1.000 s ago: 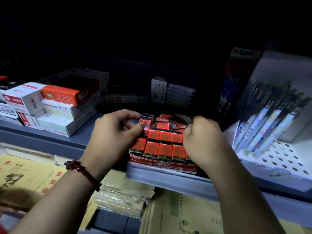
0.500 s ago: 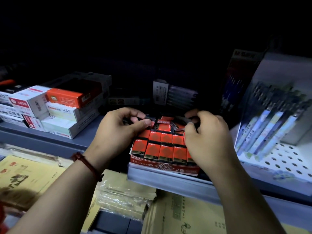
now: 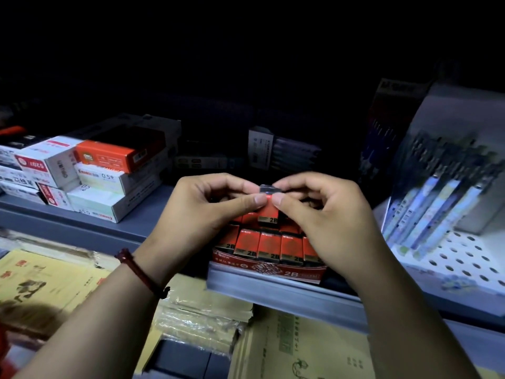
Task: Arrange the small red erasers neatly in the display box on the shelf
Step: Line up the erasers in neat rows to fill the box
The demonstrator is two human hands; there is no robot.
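Observation:
A red display box (image 3: 269,269) marked 2B stands at the shelf's front edge, with several small red erasers (image 3: 270,246) lined up in rows inside. One red eraser (image 3: 268,212) is held upright above the back rows. My left hand (image 3: 202,214) pinches its left top corner with thumb and forefinger. My right hand (image 3: 325,214) pinches its right top corner the same way. The hands hide the box's back rows.
Stacked white and orange boxes (image 3: 90,173) sit on the shelf at left. A white perforated pen rack (image 3: 448,214) stands at right. Dark pen packs (image 3: 276,151) lie behind. Yellow paper packs (image 3: 54,280) fill the lower level under the grey shelf edge (image 3: 287,294).
Both hands rose from the back of the box and came together, lifting one red eraser up between them.

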